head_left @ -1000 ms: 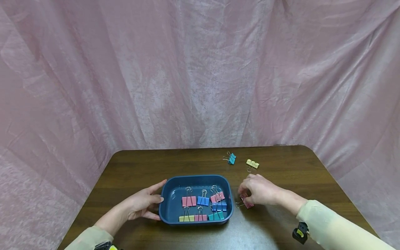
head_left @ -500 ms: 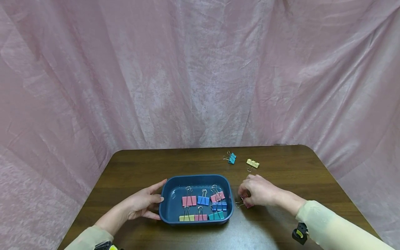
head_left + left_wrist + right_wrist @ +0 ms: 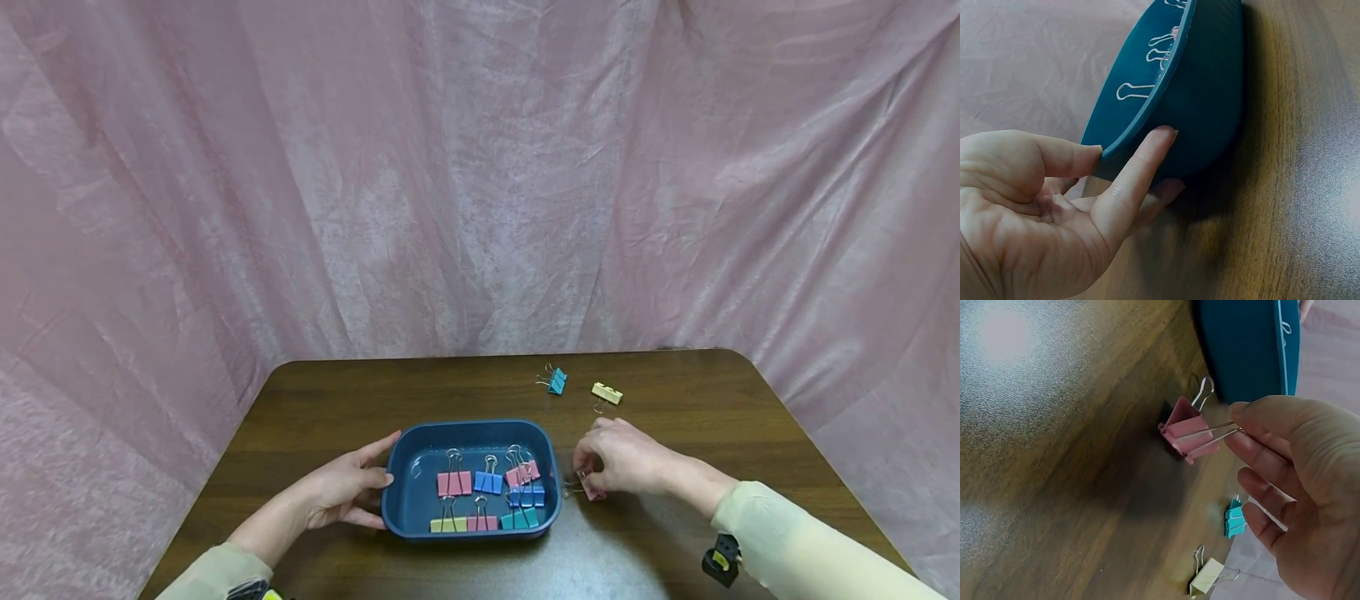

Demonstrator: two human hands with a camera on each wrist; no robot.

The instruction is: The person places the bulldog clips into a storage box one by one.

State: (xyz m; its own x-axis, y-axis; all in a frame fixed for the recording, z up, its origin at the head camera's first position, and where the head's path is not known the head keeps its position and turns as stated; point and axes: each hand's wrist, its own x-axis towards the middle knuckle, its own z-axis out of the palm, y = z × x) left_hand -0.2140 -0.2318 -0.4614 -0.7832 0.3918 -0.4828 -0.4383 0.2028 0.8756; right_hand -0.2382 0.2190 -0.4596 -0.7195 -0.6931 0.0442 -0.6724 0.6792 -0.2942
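Observation:
A dark blue rectangular tray [image 3: 468, 423] holds several binder clips. My left hand [image 3: 345, 492] touches its left end; in the left wrist view the thumb rests at the rim and a nearly straight finger lies against the outer wall. To the right of the tray, my right hand [image 3: 622, 457] pinches one wire handle of a pink binder clip [image 3: 1194, 434] between thumb and forefinger. The clip is at the tabletop, its other handle pointing towards the tray. In the head view, my fingers partly cover this clip.
Beyond my right hand lie a teal binder clip [image 3: 557, 381] and a yellow binder clip [image 3: 607, 393] on the brown wooden table [image 3: 337, 392]. In the tray, pink, blue, yellow and green clips sit mostly at the middle and right. A pink curtain [image 3: 480, 183] hangs behind.
The pink clip has turned slightly under my right fingers, and that hand has barely shifted. The left hand, the tray and the other clips stay where they were.

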